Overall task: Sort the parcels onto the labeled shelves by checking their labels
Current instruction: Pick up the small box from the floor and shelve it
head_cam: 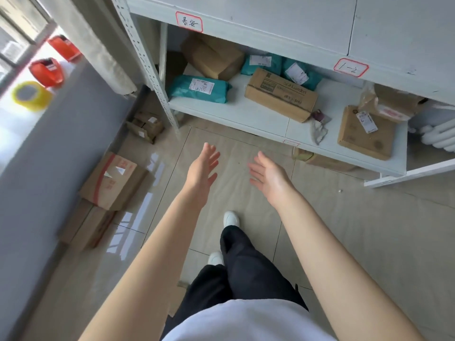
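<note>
My left hand (200, 173) and my right hand (269, 177) reach forward over the floor, both empty with fingers spread, palms facing each other. Ahead stands a white shelf (246, 114) with red-framed labels (189, 22) on its edges. On it lie a teal bag parcel (199, 88), a long cardboard box (280, 94), a flat brown box (364, 134), two more teal bags (295, 71) and a large brown box (213, 55) at the back. Both hands are short of the shelf's front edge.
Cardboard boxes (113, 183) lie on the floor at the left by a grey wall, smaller ones (146, 125) by the shelf post. Tape rolls, yellow (32, 94) and orange (46, 72), sit on the windowsill. A white radiator (438, 136) is at the right. My legs stand on the tiled floor.
</note>
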